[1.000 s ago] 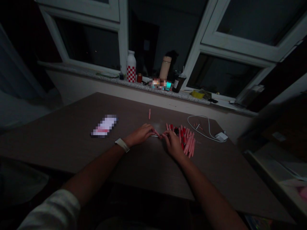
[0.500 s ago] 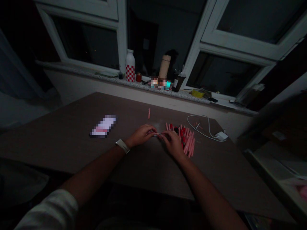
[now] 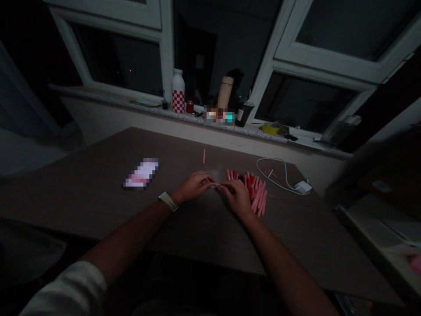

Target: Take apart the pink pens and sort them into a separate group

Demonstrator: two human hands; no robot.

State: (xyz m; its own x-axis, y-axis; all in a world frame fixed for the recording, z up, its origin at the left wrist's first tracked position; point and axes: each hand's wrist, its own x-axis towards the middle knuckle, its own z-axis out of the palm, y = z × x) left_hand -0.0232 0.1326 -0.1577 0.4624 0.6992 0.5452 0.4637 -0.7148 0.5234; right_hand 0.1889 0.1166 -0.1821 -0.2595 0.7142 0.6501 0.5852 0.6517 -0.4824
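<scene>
Close together over the middle of the table, my left hand [image 3: 194,185] and my right hand [image 3: 238,196] meet fingertip to fingertip. Both are closed in a pinch on a thin, pale pink pen [image 3: 215,186], the left on one end and the right on the other. Fingers cover most of it, so its details are hard to see in the dim light. Just right of my right hand lies a pile of pink pens [image 3: 259,197] with some red and black parts among them. A single pink pen [image 3: 204,156] lies apart, beyond my hands.
A lit phone [image 3: 141,174] lies on the table [image 3: 98,202] to the left. At the right are a white charger [image 3: 302,187] with its cable and a few small pink and white pieces [image 3: 270,173]. Bottles, including a checkered one [image 3: 178,92], line the windowsill.
Almost nothing differs. Both hands keep their pinch on the pen in the same place, and the view has shifted very slightly.
</scene>
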